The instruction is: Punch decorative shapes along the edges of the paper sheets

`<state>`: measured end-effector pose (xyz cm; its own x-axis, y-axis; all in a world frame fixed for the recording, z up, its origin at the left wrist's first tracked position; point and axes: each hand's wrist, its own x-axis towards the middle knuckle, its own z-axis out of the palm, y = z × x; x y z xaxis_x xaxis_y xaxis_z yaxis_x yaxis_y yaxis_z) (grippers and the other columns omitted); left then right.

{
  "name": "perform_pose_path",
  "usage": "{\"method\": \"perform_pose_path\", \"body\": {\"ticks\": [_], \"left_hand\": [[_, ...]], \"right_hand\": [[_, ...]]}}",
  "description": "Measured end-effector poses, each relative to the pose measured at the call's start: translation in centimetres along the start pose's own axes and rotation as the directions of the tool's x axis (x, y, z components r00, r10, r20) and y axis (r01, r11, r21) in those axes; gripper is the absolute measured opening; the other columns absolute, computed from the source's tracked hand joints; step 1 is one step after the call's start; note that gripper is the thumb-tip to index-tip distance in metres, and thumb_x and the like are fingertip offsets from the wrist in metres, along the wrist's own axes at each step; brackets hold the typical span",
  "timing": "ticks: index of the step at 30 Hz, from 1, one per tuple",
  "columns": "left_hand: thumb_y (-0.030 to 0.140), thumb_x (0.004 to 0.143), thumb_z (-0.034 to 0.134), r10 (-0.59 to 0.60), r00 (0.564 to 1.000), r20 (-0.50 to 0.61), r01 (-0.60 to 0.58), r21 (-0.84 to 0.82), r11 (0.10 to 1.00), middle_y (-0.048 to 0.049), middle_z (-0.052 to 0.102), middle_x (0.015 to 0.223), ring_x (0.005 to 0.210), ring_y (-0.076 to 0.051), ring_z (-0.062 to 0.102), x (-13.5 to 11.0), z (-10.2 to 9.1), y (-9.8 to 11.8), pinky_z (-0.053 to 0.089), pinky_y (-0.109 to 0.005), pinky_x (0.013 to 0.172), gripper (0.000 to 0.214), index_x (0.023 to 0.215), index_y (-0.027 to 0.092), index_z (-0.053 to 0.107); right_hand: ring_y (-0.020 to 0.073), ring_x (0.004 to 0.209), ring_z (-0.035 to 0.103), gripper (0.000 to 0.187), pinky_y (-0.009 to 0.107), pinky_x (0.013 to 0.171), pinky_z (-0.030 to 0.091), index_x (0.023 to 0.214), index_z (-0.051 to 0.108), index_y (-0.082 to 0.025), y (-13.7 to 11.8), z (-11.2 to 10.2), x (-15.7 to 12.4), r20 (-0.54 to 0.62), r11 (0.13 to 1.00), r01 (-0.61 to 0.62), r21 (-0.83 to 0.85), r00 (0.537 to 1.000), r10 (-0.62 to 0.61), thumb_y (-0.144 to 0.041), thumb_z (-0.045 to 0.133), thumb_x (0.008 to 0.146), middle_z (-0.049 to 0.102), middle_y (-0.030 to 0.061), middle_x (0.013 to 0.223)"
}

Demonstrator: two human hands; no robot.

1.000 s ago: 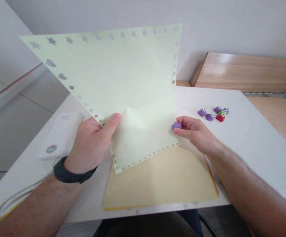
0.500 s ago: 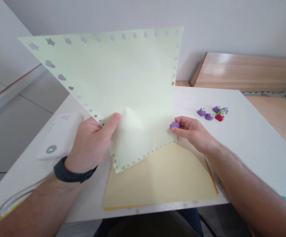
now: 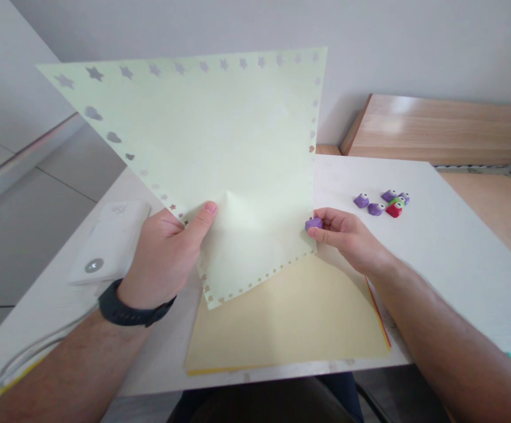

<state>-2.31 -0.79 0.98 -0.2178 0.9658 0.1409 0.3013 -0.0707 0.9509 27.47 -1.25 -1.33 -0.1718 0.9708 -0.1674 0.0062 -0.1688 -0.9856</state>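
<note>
1. Our left hand is closed on the pale green paper sheet, with the thumb on top and the fingers behind it. Just left of that hand, a white plastic box with a round button lies on the white table. A black watch sits on our wrist.

2. The sheet stands up at a tilt, above the yellow paper stack. Rows of little star and heart holes run along its edges. Our thumb pushes a soft bump into the paper. If we press harder, that bump could turn into a crease that will not come out.

3. Our right hand pinches a purple craft punch between thumb and finger, right at the sheet's right edge. We cannot tell if the paper is inside the punch. If the punch sits crooked, a new hole could land out of line. If we pull the sheet while it is caught, it could rip.

4. Farther right, a small group of craft punches in purple, green and red sits on the table, a little apart from our hand. A swinging sheet or elbow could knock them, and they could fall off the table.
</note>
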Motion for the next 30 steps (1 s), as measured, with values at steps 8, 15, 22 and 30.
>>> {"method": "perform_pose_path", "body": {"ticks": [8, 15, 22, 30], "left_hand": [[0.05, 0.091, 0.076, -0.011, 1.0, 0.025, 0.011, -0.009, 1.0, -0.0065, 0.082, 0.119, 0.117, -0.026, 0.075, 0.11, -0.09, -0.21, 0.056, -0.038, 0.107, 0.035, 0.107, 0.019, 0.082], [0.05, 0.091, 0.076, 0.01, 1.0, 0.007, -0.01, 0.023, 1.0, -0.007, 0.082, 0.12, 0.116, -0.026, 0.075, 0.14, -0.09, -0.36, 0.056, -0.037, 0.107, 0.033, 0.1, 0.018, 0.082], [0.049, 0.09, 0.076, 0.001, 1.0, 0.01, -0.001, 0.024, 1.0, -0.0069, 0.084, 0.111, 0.112, -0.027, 0.076, 0.14, -0.17, -0.14, 0.057, -0.039, 0.106, 0.03, 0.089, 0.019, 0.081], [0.05, 0.09, 0.077, -0.018, 1.0, 0.005, 0.018, -0.018, 1.0, -0.007, 0.082, 0.119, 0.115, -0.027, 0.075, 0.1, -0.01, -0.23, 0.056, -0.04, 0.108, 0.032, 0.099, 0.019, 0.081]], "right_hand": [[0.018, 0.088, 0.065, 0.031, 0.034, 0.084, 0.051, 0.104, 0.074, -0.02, -0.13, -0.03, -0.14, 0.015, 1.0, 0.004, -0.009, 1.0, -0.003, -0.036, 0.087, 0.081, 0.074, 0.0037, 0.097], [0.0177, 0.088, 0.064, 0.031, 0.033, 0.083, 0.051, 0.105, 0.074, -0.02, -0.13, 0.08, -0.25, 0.034, 1.0, 0.01, -0.018, 0.999, -0.01, -0.038, 0.087, 0.082, 0.074, 0.0038, 0.098], [0.0189, 0.089, 0.064, 0.032, 0.033, 0.082, 0.051, 0.107, 0.074, -0.021, 0.07, -0.11, -0.3, 0.046, 0.999, 0.014, -0.052, 0.999, -0.012, -0.039, 0.085, 0.084, 0.073, 0.0039, 0.098], [0.0198, 0.093, 0.065, 0.029, 0.034, 0.087, 0.05, 0.113, 0.074, -0.021, 0.25, -0.33, -0.28, 0.077, 0.999, 0.028, -0.046, 0.997, -0.025, -0.031, 0.081, 0.086, 0.073, 0.0045, 0.103]]}}
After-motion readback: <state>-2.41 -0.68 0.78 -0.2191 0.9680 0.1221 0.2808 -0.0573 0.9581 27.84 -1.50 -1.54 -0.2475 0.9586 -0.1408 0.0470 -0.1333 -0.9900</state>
